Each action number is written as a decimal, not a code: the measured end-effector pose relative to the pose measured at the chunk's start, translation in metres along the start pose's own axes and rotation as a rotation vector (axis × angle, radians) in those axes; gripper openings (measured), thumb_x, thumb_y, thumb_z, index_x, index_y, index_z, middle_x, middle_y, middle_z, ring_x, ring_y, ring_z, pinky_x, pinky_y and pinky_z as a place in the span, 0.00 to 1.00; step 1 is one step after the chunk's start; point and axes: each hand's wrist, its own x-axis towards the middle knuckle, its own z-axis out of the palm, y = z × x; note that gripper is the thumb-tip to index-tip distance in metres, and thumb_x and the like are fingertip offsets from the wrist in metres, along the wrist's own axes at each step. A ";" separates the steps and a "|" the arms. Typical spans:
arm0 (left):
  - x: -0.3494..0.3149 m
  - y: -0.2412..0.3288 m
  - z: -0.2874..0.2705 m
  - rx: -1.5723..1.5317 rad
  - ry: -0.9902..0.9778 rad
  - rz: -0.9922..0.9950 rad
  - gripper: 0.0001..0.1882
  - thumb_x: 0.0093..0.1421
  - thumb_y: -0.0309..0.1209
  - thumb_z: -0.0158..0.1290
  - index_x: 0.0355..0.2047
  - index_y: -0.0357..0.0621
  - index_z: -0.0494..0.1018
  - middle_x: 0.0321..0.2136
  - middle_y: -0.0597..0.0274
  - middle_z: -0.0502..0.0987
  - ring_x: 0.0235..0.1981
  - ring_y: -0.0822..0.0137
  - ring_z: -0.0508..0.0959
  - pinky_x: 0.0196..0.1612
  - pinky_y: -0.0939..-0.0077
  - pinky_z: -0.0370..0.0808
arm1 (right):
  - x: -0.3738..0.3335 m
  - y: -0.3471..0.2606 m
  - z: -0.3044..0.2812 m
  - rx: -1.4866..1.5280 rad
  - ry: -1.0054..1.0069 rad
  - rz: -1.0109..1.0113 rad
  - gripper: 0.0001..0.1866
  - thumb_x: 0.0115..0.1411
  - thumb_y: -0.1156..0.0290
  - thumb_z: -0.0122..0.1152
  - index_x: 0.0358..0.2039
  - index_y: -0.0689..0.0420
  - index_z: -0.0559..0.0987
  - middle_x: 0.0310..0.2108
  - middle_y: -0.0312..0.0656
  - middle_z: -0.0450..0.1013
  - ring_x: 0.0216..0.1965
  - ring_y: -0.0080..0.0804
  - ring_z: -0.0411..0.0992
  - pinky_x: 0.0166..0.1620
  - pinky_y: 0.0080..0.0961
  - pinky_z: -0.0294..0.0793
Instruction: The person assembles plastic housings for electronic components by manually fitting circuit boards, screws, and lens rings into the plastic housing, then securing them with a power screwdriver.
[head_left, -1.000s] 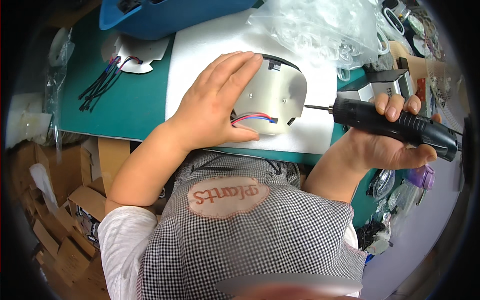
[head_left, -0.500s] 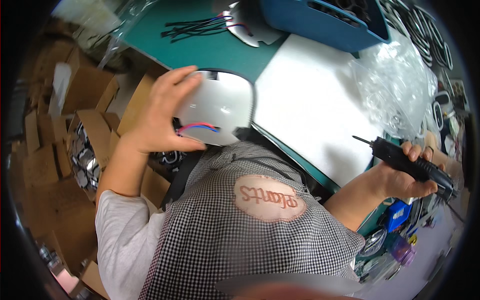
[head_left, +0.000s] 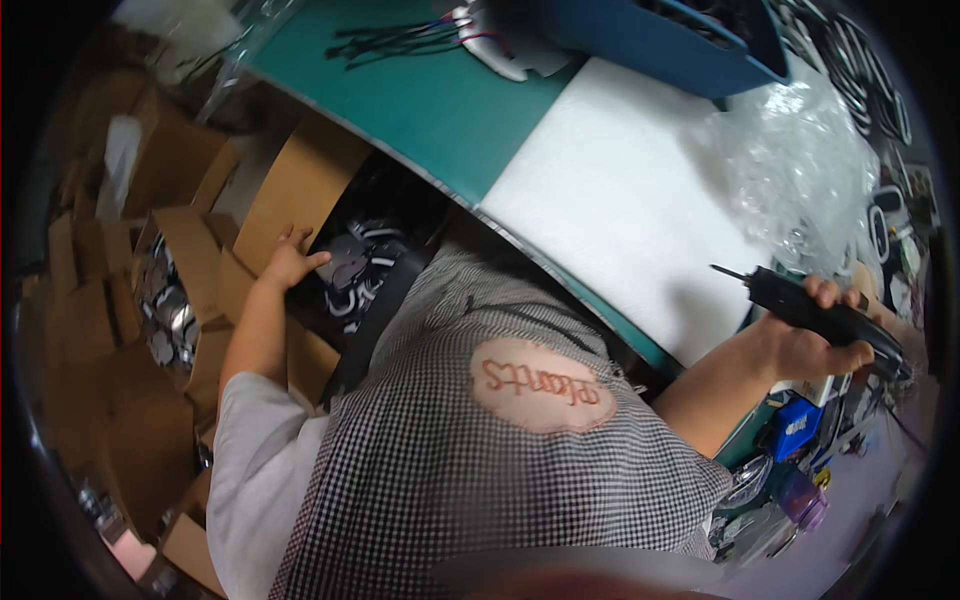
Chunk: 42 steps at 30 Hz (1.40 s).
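Observation:
My left hand point(head_left: 287, 262) is down at an open cardboard box point(head_left: 302, 185) beside the bench, fingers apart and thumb stretched toward the parts inside. A grey rounded piece point(head_left: 346, 258) lies by the thumb tip, among several grey and white curved parts point(head_left: 362, 290) in the box. Whether the thumb touches that piece I cannot tell. On the right, my right hand point(head_left: 815, 335) is wrapped round a black electric screwdriver point(head_left: 800, 302), its thin bit pointing left above the edge of a white foam sheet point(head_left: 620, 190).
The green bench point(head_left: 400, 110) carries a blue bin point(head_left: 660, 45), white shells with black-tipped wires point(head_left: 490, 45) and a crumpled clear plastic bag point(head_left: 795, 170). More cardboard boxes point(head_left: 190, 270) stand on the left. A blue box point(head_left: 796, 428) and a purple container point(head_left: 803, 503) lie at the lower right.
My left hand has moved down and left from the bench edge to the box; the rounded shell with red and blue wires has left it. My right hand still holds the screwdriver, hardly moved.

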 end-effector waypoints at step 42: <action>0.247 0.881 -0.170 1.192 -0.053 1.009 0.43 0.47 0.38 0.66 0.64 0.54 0.61 0.57 0.47 0.70 0.58 0.51 0.71 0.59 0.60 0.67 | -0.022 0.024 -0.024 -0.157 0.476 0.296 0.47 0.49 0.93 0.58 0.65 0.53 0.47 0.35 0.44 0.68 0.31 0.31 0.74 0.37 0.29 0.79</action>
